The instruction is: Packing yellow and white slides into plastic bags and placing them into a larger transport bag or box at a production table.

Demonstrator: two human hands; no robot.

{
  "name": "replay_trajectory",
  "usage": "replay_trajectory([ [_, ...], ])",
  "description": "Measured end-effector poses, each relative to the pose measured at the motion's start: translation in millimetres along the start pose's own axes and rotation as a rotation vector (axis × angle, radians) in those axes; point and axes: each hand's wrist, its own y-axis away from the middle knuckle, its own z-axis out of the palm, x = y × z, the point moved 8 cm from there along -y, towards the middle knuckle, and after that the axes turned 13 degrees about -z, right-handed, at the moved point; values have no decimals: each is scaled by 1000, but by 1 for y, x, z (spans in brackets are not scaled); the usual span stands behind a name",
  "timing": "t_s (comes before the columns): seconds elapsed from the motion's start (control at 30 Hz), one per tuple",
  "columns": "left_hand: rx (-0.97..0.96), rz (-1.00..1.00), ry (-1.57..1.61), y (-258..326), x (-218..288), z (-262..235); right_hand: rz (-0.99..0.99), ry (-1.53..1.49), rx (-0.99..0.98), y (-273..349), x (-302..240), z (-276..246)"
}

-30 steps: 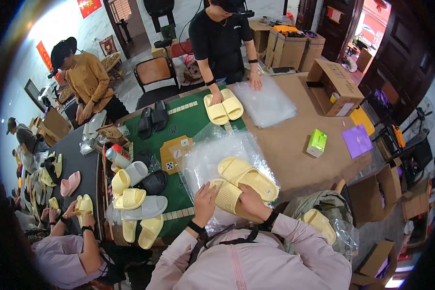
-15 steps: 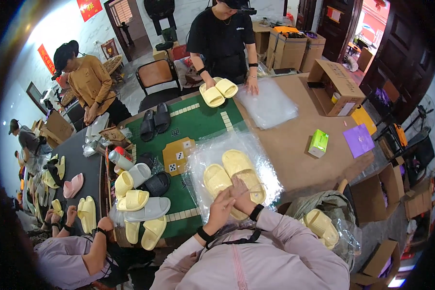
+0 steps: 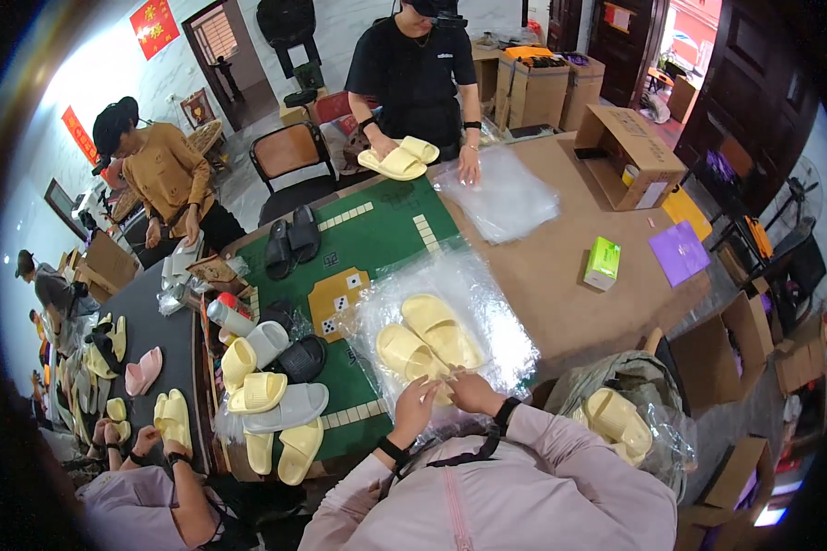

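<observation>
A pair of pale yellow slippers (image 3: 429, 337) lies side by side, toes away from me, amid clear plastic bags (image 3: 496, 308) on the table's near side. Film seems to cover the pair, though glare blurs its edges. At the near heel ends, my left hand (image 3: 415, 407) has its fingers bent together, pinching the film. Close on its right, my right hand (image 3: 475, 393) is also closed at the bag's near edge, fingertips almost meeting the left ones. Bent fingers partly hide the heels.
Loose yellow, grey and black slippers (image 3: 287, 407) crowd the table's left side. Across the table a person (image 3: 413, 87) handles a yellow pair beside a stack of clear bags (image 3: 510, 197). A green tissue pack (image 3: 603, 264) and an open carton (image 3: 629, 156) stand right. Bagged slippers (image 3: 618, 418) sit beside me.
My hands have moved from overlapping on the right slipper to the heel ends, side by side. The pair sits slightly farther left. Across the table, the person's yellow pair has tilted and shifted left.
</observation>
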Motion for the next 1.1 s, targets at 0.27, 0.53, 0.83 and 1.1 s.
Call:
replay_trajectory([
  [0.27, -117, 60, 109, -2, 6, 20, 2, -306, -47, -21, 7, 39],
  [0.53, -40, 32, 91, 7, -5, 17, -85, -485, 182, -30, 1, 33],
  [0.83, 4, -86, -211, 33, -39, 21, 253, 79, -211, 32, 22, 38],
  [1.1, 43, -133, -100, 26, -46, 13, -27, -169, -126, -27, -62, -73],
])
